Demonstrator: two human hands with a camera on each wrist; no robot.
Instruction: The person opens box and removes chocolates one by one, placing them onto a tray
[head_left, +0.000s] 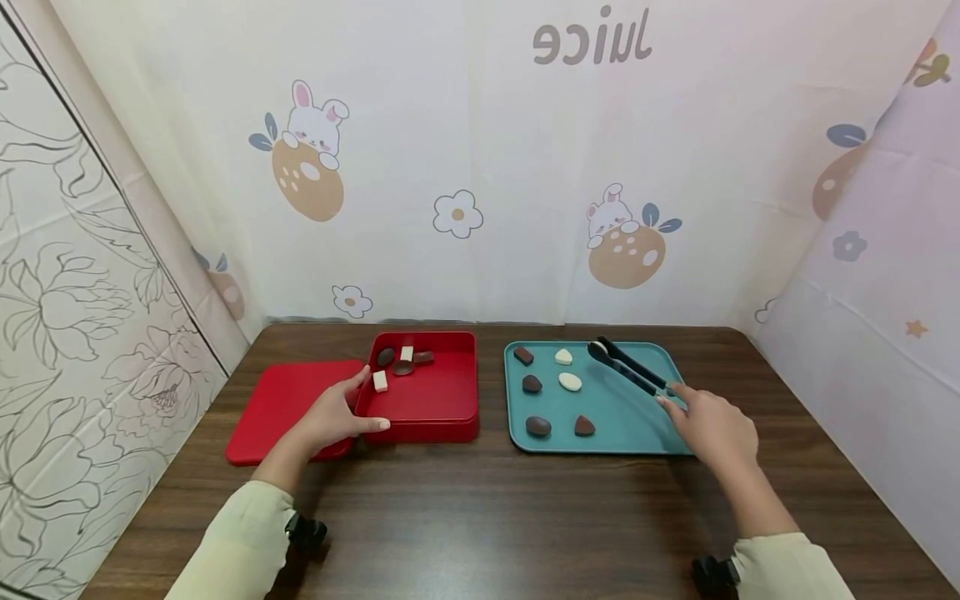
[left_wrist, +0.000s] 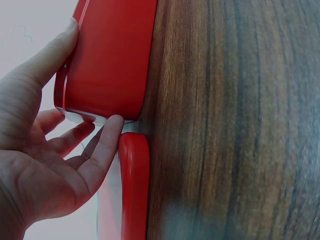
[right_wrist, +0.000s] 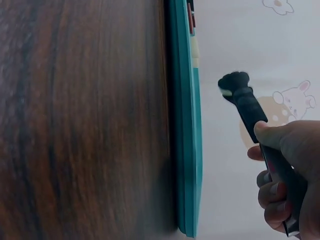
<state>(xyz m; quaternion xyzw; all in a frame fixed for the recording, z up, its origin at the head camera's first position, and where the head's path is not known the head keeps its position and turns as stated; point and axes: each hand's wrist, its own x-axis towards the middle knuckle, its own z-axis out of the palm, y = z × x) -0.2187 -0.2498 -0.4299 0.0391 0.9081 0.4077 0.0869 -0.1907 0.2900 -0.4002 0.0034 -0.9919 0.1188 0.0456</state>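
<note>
Two slender tong arms point(head_left: 637, 366) gripped by right hand point(head_left: 718, 429); left hand point(head_left: 335, 414) clasps smooth box point(head_left: 442, 432)

head: above, forward-down | wrists: close, low, sideways | head/left share: red box point(head_left: 427, 432)

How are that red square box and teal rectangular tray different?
The red square box has tall walls; the teal rectangular tray has a low rim. The tray is wider than the box. The left hand holds the box; the right hand holds black tongs above the tray. Both contain brown and white pieces.
</note>
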